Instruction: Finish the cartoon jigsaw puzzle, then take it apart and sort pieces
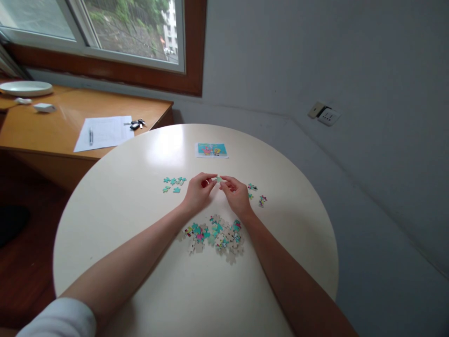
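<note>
L hand point(199, 191) & R hand point(237, 195) pinch one puzzle pc point(219, 179); prob. sorting step, next move likely needs choosing L grp point(176, 190) or R grp point(261, 203).

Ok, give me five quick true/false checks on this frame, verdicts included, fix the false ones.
1. The left hand and right hand hold a puzzle piece between them. True.
2. A printed picture lies on the round table, beyond both hands. True.
3. Apart from that printed picture, the round table holds nothing. False: a pile of loose pieces lies on the near side of the hands.
4. A smaller group of pieces lies to the left of the left hand. True.
5. Every object in view is on the round table. False: keys and a sheet of paper lie on the wooden desk.
</note>
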Action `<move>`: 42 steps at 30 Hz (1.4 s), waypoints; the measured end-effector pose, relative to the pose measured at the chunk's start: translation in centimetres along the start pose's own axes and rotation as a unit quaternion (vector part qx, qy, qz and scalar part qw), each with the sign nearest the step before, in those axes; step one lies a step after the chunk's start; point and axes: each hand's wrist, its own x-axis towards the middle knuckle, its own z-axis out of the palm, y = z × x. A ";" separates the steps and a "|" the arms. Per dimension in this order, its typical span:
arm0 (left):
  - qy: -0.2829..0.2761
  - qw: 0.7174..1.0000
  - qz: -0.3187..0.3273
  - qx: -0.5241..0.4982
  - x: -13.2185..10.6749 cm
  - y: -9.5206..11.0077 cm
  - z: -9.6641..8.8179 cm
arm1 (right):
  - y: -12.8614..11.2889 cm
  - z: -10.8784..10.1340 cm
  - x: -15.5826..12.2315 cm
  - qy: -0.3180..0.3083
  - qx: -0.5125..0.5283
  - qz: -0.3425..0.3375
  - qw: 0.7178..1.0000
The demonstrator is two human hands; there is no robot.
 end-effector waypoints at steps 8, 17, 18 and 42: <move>0.001 1.000 -0.003 -0.005 0.0 0.1 0.0 | -0.2 0.0 0.0 0.002 -0.007 -0.002 1.000; -0.002 1.000 -0.008 -0.003 0.0 0.2 -0.1 | -0.3 0.0 -0.1 0.005 -0.016 -0.001 1.000; -0.003 1.000 -0.009 -0.003 0.0 0.2 -0.1 | -0.3 0.0 -0.1 0.004 -0.016 -0.002 1.000; -0.015 0.999 -0.034 -0.019 -0.1 0.4 0.0 | 0.0 0.1 0.0 -0.009 0.019 0.015 1.000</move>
